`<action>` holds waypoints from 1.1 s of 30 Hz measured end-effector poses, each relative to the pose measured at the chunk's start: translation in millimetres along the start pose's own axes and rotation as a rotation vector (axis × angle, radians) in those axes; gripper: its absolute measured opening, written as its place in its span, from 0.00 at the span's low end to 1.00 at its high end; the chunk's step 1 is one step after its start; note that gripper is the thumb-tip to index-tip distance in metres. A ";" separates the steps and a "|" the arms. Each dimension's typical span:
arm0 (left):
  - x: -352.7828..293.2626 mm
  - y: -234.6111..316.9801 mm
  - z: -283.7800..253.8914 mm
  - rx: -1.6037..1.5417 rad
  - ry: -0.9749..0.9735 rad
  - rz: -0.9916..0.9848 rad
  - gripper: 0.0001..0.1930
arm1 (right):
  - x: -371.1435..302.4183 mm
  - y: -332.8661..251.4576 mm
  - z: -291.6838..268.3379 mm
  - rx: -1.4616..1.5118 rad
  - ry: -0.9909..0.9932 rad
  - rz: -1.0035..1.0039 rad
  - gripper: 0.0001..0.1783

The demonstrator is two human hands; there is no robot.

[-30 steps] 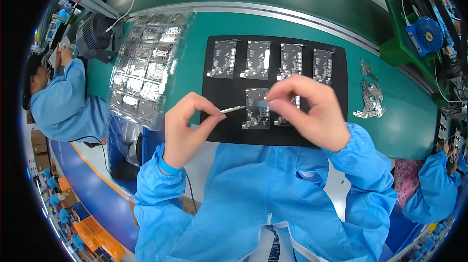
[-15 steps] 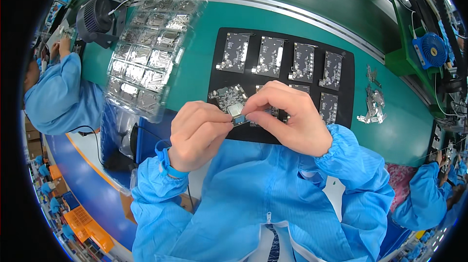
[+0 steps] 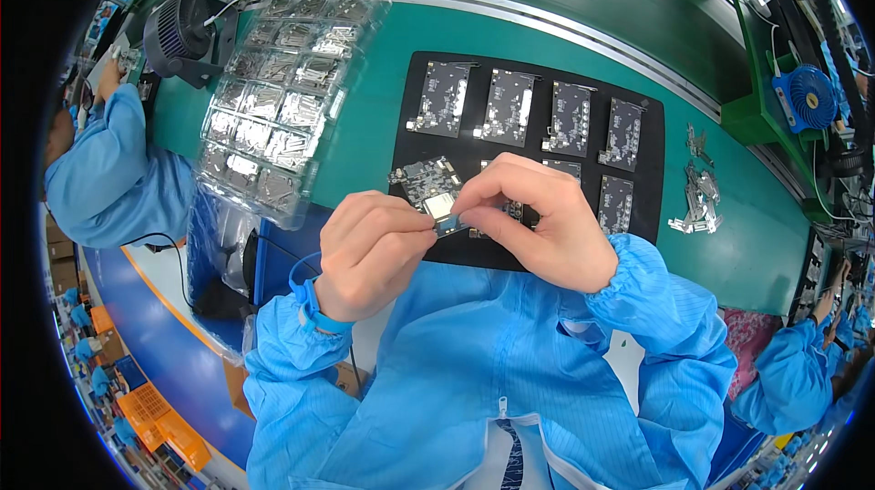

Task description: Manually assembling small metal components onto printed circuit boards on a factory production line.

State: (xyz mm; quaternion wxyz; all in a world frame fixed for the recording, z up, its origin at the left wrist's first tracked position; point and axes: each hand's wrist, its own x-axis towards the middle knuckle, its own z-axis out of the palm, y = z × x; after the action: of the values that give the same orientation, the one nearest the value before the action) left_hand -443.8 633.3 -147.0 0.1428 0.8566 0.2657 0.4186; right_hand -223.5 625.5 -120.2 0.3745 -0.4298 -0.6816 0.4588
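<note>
Both of my hands hold one circuit board (image 3: 427, 182) by its near edge, tilted above the near left of a black mat (image 3: 540, 93). A bright square metal piece sits on that board by the fingertips. My left hand (image 3: 372, 248) pinches its near left corner, a blue strap round the wrist. My right hand (image 3: 547, 221) grips the near right side between thumb and forefinger; anything small in that pinch is hidden. Beyond lie several more boards in rows, one of them a far left board (image 3: 444, 98). The right hand partly covers the near row.
On the left a clear compartment tray (image 3: 264, 107) holds many small metal parts, beside a dark fan (image 3: 180, 34). Loose metal pieces (image 3: 700, 194) lie right of the mat. A blue fan (image 3: 804, 96) stands far right. Other people (image 3: 114, 175) in blue work at both sides.
Hardly anything differs. The held board has tilted slightly and its square metal piece looks brighter. My fingers keep the same pinch. The person at the left has moved an arm.
</note>
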 end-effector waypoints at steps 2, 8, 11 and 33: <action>0.7 0.2 0.1 0.000 -0.003 0.004 0.15 | 0.2 0.3 0.0 -0.016 -0.013 -0.010 0.07; 1.4 -1.0 2.2 -0.012 0.001 -0.004 0.15 | 0.8 6.6 -1.5 -0.035 -0.022 -0.077 0.07; 1.0 -1.6 2.9 -0.013 -0.002 -0.011 0.15 | -0.1 6.3 -2.1 -0.027 -0.041 -0.042 0.06; -10.4 -62.3 30.9 -0.245 -0.118 -0.780 0.10 | 34.4 74.3 24.4 -0.791 0.059 -0.357 0.04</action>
State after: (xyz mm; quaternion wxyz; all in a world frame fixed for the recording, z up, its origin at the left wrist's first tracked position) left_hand -445.5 677.5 -201.6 0.4067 0.6908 0.5101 0.3118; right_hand -239.6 665.7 -193.9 0.2736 -0.4286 -0.8575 0.0781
